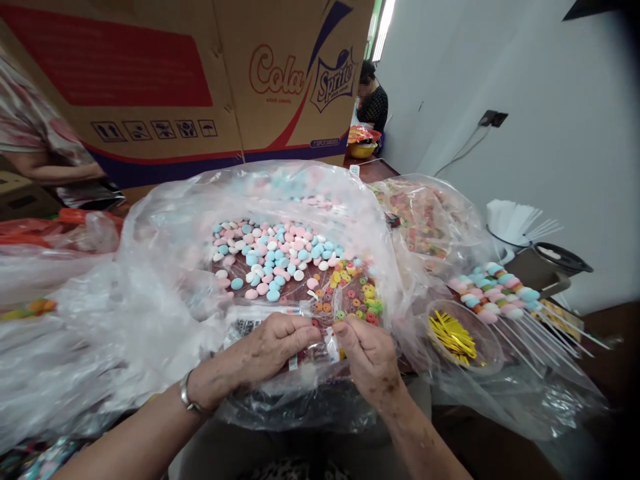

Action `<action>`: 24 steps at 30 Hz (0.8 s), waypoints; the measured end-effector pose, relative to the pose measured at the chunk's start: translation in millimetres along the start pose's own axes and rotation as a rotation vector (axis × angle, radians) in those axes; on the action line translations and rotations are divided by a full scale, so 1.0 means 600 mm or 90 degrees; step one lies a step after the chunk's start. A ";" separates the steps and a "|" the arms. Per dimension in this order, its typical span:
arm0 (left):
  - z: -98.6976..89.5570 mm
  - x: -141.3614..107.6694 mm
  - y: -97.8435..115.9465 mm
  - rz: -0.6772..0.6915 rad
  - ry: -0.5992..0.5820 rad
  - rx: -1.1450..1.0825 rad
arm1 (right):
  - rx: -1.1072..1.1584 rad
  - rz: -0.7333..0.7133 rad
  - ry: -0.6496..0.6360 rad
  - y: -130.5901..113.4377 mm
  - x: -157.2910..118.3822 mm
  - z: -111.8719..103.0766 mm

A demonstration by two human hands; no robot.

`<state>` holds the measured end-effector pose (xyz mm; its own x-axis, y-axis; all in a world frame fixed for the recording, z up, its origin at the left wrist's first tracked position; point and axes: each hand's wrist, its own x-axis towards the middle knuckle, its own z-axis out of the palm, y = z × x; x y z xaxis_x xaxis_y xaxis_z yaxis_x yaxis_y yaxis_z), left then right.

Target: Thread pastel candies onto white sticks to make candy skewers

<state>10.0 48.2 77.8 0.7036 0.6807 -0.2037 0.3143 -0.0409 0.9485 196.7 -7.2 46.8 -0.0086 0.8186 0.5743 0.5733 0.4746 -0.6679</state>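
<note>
Both hands meet low in the middle, over a large clear plastic bag [165, 233]. My left hand [280, 343], with a metal bracelet at the wrist, has its fingers closed. My right hand [370, 350] is closed just to the right, thumb against the fingers. Between the fingertips shows a small whitish piece of plastic [331, 343]; which hand grips it is hard to tell. Pastel pink, blue and white candies [273, 260] lie in a heap beyond the hands. Small yellow, green and red ring candies [367, 293] lie nearer my right hand. Printed wrappers [247, 323] lie beside my left hand.
A tall cardboard box [225, 80] stands behind the bag. To the right are a clear bowl of yellow twist ties [453, 337], candy skewers [495, 293], a dark pot [550, 263] and white sticks [515, 223]. A person [45, 133] is at left, another person [374, 100] farther back.
</note>
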 end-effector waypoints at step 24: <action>0.006 0.008 -0.003 0.015 -0.104 0.009 | -0.129 -0.033 -0.011 -0.001 -0.010 -0.026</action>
<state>14.9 48.8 74.1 0.8046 0.5516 -0.2199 0.3054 -0.0668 0.9499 209.3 -17.8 51.2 -0.0556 0.8012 0.5958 0.7247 0.4429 -0.5278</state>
